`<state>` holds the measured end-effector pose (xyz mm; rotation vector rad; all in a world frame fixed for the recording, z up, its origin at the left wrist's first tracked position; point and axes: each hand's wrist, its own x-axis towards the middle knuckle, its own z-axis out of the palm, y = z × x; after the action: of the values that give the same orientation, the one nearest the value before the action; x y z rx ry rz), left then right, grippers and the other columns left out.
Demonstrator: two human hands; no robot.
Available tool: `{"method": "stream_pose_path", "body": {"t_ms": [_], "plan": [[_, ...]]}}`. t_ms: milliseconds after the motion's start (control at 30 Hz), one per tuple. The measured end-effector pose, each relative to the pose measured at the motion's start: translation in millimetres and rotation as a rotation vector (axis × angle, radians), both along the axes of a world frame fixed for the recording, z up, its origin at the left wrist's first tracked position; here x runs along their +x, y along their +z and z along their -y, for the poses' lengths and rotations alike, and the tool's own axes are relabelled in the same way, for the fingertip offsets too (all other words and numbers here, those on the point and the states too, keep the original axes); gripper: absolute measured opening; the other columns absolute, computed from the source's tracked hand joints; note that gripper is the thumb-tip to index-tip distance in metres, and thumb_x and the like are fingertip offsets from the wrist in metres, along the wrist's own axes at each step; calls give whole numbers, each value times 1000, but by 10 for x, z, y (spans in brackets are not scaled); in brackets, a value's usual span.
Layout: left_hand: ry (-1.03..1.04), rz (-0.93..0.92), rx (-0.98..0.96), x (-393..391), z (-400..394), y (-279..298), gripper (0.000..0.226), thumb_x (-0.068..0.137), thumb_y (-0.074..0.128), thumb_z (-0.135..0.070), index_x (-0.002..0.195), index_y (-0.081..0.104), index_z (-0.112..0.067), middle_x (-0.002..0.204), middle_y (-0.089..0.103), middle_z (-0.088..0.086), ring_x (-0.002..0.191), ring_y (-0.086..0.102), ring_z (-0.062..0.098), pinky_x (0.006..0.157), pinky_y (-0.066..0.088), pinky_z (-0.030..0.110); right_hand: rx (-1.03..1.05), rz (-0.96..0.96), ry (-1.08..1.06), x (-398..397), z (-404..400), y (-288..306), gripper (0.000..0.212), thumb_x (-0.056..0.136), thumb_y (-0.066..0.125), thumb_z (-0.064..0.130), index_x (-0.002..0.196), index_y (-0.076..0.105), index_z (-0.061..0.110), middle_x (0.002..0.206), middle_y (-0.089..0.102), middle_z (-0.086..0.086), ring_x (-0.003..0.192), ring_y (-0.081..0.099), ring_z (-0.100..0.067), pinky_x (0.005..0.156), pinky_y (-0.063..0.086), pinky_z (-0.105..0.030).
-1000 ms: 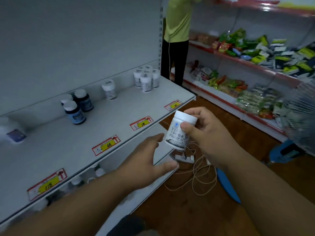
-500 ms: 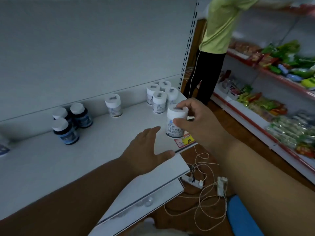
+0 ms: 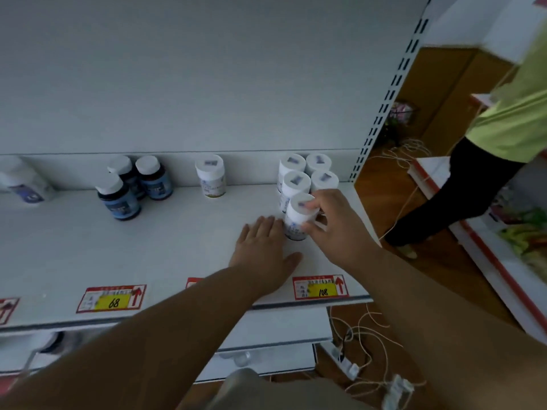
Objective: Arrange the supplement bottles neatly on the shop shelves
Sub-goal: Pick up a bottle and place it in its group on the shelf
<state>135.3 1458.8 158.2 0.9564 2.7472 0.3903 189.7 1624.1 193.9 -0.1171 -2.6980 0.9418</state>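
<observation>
My right hand (image 3: pixel 334 223) grips a white supplement bottle (image 3: pixel 297 217) by its cap, and the bottle stands on the white shelf (image 3: pixel 177 250) right in front of a cluster of several matching white bottles (image 3: pixel 307 176). Flat on the shelf lies my left hand (image 3: pixel 263 247), fingers straight, fingertips touching the bottle's left side. Further left, a single white bottle (image 3: pixel 210 179) stands near the back wall. Three dark bottles with white caps (image 3: pixel 133 184) are grouped left of that. One blurred white container (image 3: pixel 25 184) sits at the far left.
Price tags marked 68 (image 3: pixel 112 298) and 108 (image 3: pixel 321 287) sit on the shelf's front edge. A lower shelf (image 3: pixel 275 329) juts out below. Cables and a power strip (image 3: pixel 364 350) lie on the wooden floor. A person in a green top (image 3: pixel 503 137) stands at right beside stocked shelves (image 3: pixel 503 247).
My right hand carried the white bottle from in front of the shelf onto it, setting it before the white cluster. My left hand moved forward and came down flat beside it.
</observation>
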Motion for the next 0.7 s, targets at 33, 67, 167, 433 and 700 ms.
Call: {"method": "stream_pose_path", "body": {"t_ms": [33, 67, 167, 433, 700], "plan": [[30, -9, 14, 6, -30, -6, 81, 94, 40, -60, 155, 11, -17, 164, 11, 3, 151, 4, 20, 122, 2, 42, 26, -30, 30, -29, -26, -33, 30, 87, 73, 12, 111, 55, 16, 127, 47, -3, 113, 54, -18, 96, 53, -39], [53, -20, 23, 8, -59, -4, 80, 94, 40, -60, 155, 12, -17, 164, 12, 3, 151, 4, 19, 122, 1, 41, 47, -50, 50, -54, -48, -49, 30, 87, 72, 11, 113, 56, 12, 129, 48, -6, 115, 53, -19, 96, 52, -38], [97, -36, 55, 19, -130, -23, 76, 95, 40, -58, 154, 14, -19, 163, 14, 1, 151, 4, 18, 121, -2, 39, 84, -61, 58, -113, -121, -55, 32, 87, 71, 8, 116, 58, 8, 131, 46, -8, 118, 51, -19, 100, 49, -31], [124, -11, 61, 58, -188, 16, 72, 94, 42, -57, 152, 21, -20, 161, 19, 3, 150, 10, 20, 121, 3, 38, 97, -24, 29, -94, -169, -95, 38, 89, 71, 14, 124, 55, 14, 132, 44, -7, 119, 52, -20, 101, 49, -34], [63, -7, 173, -114, 150, 170, 71, 93, 48, -54, 151, 25, -21, 155, 32, 0, 143, 27, 20, 119, 19, 36, 165, -119, -163, 64, 216, 120, 48, 86, 74, 27, 127, 51, 18, 138, 46, -8, 127, 45, -24, 102, 47, -37]]}}
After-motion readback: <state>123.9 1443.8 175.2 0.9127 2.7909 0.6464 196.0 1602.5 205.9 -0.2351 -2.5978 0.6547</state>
